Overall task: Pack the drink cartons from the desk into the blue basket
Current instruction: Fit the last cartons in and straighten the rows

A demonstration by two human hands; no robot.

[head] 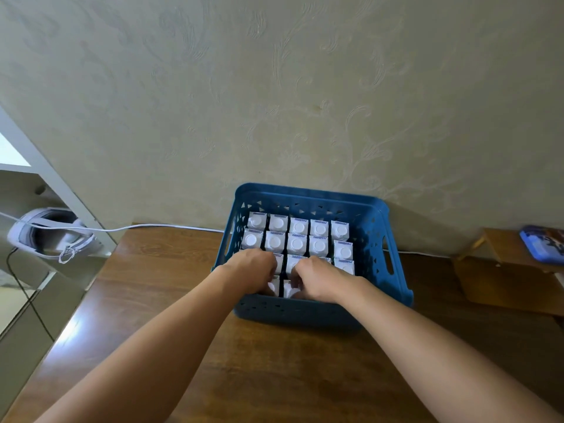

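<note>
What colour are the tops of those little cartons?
White, on the cartons in the head view.

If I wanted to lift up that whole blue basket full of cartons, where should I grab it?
Probably by the slot handles cut into the two short side walls of the blue basket: one shows on the right wall, another on the left. Come from both sides at once, fingers hooked through, since the drink cartons likely make it heavy.

head: 1 view | looks forward and down | close above basket (378, 239) on desk (274, 361)
</note>
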